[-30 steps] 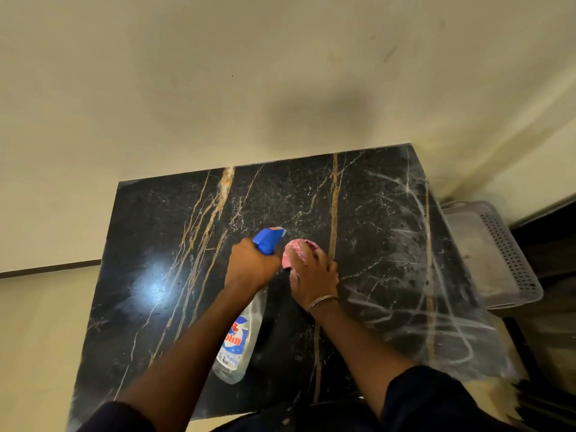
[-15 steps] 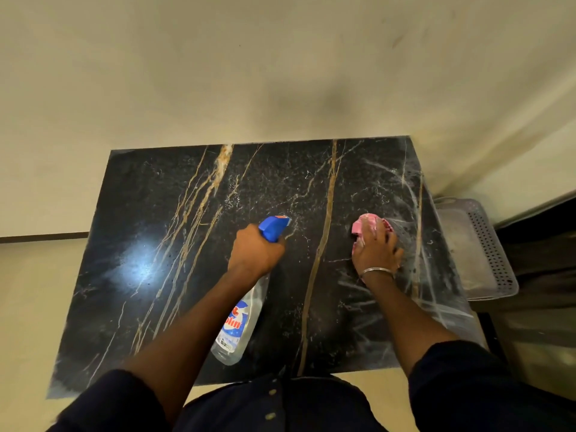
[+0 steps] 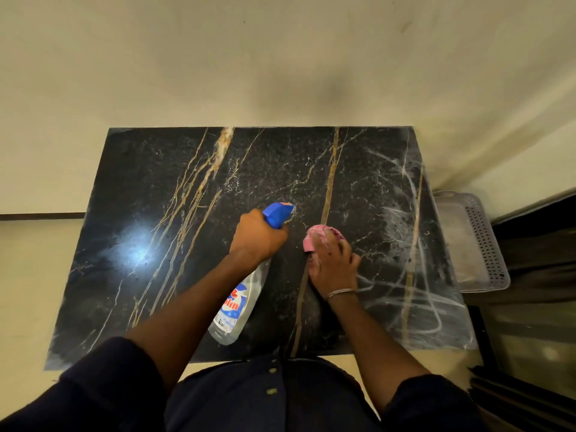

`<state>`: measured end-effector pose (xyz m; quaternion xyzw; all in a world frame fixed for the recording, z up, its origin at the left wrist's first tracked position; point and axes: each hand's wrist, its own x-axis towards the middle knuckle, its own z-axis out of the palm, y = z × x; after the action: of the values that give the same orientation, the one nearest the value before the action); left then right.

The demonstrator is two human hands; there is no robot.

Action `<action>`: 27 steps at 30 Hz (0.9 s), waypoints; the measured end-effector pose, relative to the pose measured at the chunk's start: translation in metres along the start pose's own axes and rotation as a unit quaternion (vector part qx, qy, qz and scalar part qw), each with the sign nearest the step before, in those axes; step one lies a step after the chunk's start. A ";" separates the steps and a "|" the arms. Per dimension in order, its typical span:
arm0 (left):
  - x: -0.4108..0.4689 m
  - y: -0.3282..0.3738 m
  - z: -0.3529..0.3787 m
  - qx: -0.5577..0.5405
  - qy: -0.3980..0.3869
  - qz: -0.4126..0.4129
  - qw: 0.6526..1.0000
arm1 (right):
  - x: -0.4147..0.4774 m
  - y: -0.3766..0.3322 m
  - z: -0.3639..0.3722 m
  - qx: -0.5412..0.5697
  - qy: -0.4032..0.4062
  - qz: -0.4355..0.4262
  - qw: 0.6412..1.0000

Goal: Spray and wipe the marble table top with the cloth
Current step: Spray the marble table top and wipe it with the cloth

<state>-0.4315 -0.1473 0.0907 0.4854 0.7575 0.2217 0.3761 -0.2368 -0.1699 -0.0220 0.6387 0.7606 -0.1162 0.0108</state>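
While pressing the pink cloth (image 3: 315, 241), bunched in the right grip (image 3: 333, 264), onto the counter (image 3: 149, 188), held the spray bottle (image 3: 238, 307) in the left grip (image 3: 257, 236). Judged as wiping step; called next for strokes toward the left edge.

Surface: your black rectangular marble table top (image 3: 149, 198), veined in gold and white.
On it: a pink crumpled cloth (image 3: 315, 241), just right of centre, touching the marble.
Towards the right edge: white smeared streaks (image 3: 402, 219).
Towards the left edge: a bright glare patch (image 3: 137, 252).
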 end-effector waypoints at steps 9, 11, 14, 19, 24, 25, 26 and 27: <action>-0.007 -0.004 -0.005 -0.013 -0.014 -0.001 1.000 | 0.004 0.076 -0.012 0.023 0.038 0.179 0.983; -0.010 -0.007 -0.005 -0.011 -0.011 0.001 1.000 | -0.001 0.056 -0.007 0.025 0.044 0.187 0.981; -0.013 -0.009 -0.006 -0.007 -0.008 0.004 1.000 | -0.013 0.018 0.001 0.021 0.048 0.129 0.990; -0.018 -0.008 -0.004 -0.001 -0.005 -0.018 1.000 | -0.036 -0.044 0.015 0.004 0.007 -0.011 1.000; -0.023 -0.003 -0.001 -0.009 -0.031 -0.010 0.999 | -0.036 -0.023 0.011 -0.011 -0.003 -0.078 0.997; -0.023 -0.003 -0.001 -0.007 -0.038 -0.005 0.999 | -0.036 -0.011 0.009 -0.007 0.003 -0.055 0.998; -0.024 -0.002 0.000 -0.006 -0.044 0.000 0.999 | -0.038 0.004 0.006 -0.001 0.016 -0.016 1.000; -0.024 -0.002 0.000 -0.004 -0.047 0.006 0.999 | -0.039 0.022 0.004 0.002 0.031 0.023 0.999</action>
<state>-0.4265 -0.1699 0.0984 0.4985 0.7352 0.2042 0.4115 -0.2088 -0.2049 -0.0229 0.6591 0.7456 -0.0976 -0.0114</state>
